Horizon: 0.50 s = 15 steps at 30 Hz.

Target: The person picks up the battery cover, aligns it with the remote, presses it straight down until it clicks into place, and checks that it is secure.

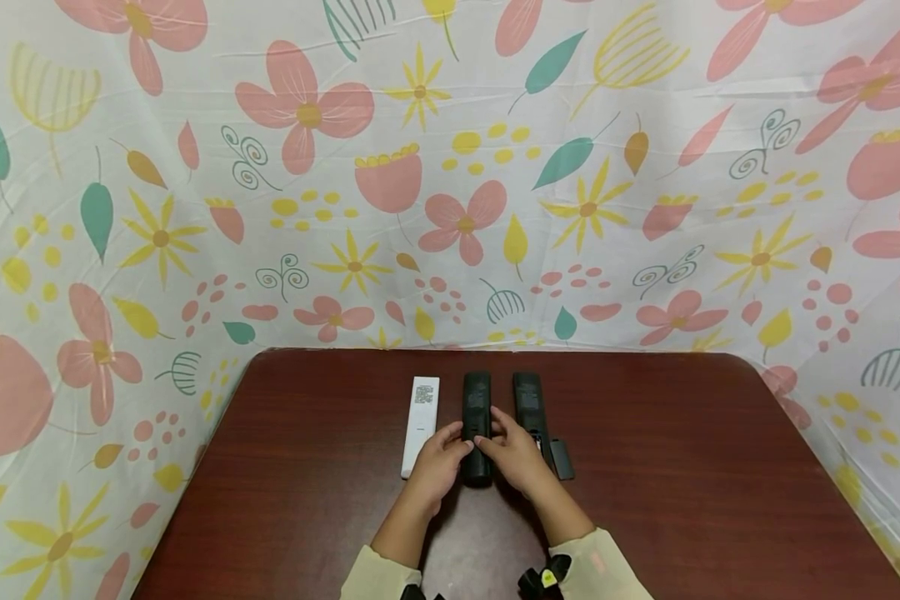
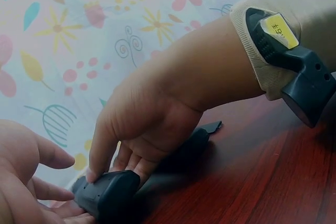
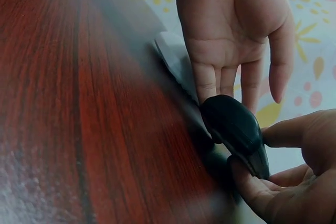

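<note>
A black remote control [image 1: 477, 393] lies back side up between both hands. My right hand [image 1: 521, 460] pinches it, thumb on the upper face and fingers along its right side. On the other side, my left hand [image 1: 437, 465] touches the edge with fairly straight fingers; its thumb stands apart from the remote in the left wrist view. A second black remote control [image 1: 528, 395] lies to the right, partly behind the right hand, its battery compartment uncovered. Beside it rests a dark battery cover [image 1: 562, 460]. To the left lies a white remote control [image 1: 422, 408] with a printed label.
The dark red-brown wooden table [image 1: 307, 467] has rounded far corners. A white cloth with printed flowers [image 1: 465, 225] hangs behind it and along both sides. Black wrist cameras [image 1: 546, 577] sit at the cream sleeves.
</note>
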### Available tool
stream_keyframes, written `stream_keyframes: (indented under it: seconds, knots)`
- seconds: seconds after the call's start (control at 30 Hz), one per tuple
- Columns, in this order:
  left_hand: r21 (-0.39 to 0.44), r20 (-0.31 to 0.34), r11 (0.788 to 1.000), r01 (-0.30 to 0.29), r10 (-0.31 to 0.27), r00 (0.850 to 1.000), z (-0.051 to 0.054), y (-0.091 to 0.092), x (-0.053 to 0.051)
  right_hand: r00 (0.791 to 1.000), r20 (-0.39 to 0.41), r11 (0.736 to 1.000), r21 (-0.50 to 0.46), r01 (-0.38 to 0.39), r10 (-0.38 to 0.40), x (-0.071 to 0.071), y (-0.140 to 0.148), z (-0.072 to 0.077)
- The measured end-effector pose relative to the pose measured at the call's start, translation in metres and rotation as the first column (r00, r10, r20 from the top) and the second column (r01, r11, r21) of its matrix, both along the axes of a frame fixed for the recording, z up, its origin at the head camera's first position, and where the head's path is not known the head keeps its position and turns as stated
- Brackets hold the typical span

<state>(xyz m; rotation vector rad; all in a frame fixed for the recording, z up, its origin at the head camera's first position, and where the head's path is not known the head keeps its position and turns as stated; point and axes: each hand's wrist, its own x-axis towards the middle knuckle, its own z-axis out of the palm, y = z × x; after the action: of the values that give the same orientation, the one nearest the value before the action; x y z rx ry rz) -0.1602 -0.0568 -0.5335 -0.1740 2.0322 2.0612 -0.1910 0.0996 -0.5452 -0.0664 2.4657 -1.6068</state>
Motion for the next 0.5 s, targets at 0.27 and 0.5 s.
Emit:
stream_keyframes:
  seconds: [0.27,0.5]
  knots:
    - [-0.045,-0.017,0.999,-0.004,0.003,1.000,-0.0012,0.0009,-0.0006,1.000,-0.003,0.998,0.057,0.000,0.000,0.0001,-0.0007,0.0020]
    - [-0.095,-0.022,0.996,-0.002,0.000,1.000,-0.0029,0.0012,0.0008,1.000,-0.030,0.994,0.107,-0.006,0.009,0.0002,-0.0014,0.0023]
